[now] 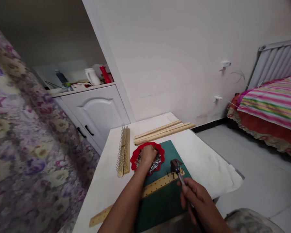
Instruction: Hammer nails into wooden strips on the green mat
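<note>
My left hand (148, 153) reaches down into a red scalloped dish (160, 149) of loose metal nails (156, 162). Its fingers are curled among the nails, and the fingertips are hidden. In my right hand (196, 197) is a hammer (176, 166), with its dark head over the right end of a drilled wooden strip (157, 185). Several nails stand upright in that end, close to the hammer head. The strip lies slantwise across a green cutting mat (160, 207), partly covered by my left forearm.
Left of the dish, a wooden strip (126, 152) bristles with nails. More wooden strips (165, 132) lie along the back of the white table (196, 152). A white cabinet (99, 110) and floral curtain (38, 145) stand left; a bed (276, 100) is at right.
</note>
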Available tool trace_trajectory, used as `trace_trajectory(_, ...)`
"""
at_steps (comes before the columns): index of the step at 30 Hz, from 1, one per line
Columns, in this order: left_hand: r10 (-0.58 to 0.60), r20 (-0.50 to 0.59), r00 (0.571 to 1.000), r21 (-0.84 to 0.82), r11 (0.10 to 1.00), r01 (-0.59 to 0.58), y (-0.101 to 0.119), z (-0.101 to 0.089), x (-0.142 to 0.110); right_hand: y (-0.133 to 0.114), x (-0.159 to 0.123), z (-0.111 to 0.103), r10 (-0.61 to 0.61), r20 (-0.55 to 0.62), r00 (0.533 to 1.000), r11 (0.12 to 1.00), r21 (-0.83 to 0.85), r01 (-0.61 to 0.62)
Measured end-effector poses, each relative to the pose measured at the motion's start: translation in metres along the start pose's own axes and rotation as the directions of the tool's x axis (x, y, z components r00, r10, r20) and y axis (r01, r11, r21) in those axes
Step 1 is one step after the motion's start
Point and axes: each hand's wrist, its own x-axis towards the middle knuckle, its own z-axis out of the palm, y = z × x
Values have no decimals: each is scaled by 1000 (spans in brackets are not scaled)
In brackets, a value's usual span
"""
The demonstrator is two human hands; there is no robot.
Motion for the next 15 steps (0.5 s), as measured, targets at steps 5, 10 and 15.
trace_trajectory(5,186,4,983,-37,982,-186,1,-14,-64,-9,1,0,41,-84,996,999,-30,-44)
trace_trajectory(10,567,128,814,-198,819,-539,3,-2,-152,-6,3,-2,-22,-196,980,988,-153,-8)
trace_trajectory(15,619,112,777,-187,781,-596,4,-3,-171,0,1,0,-33,-150,988,992,-127,14)
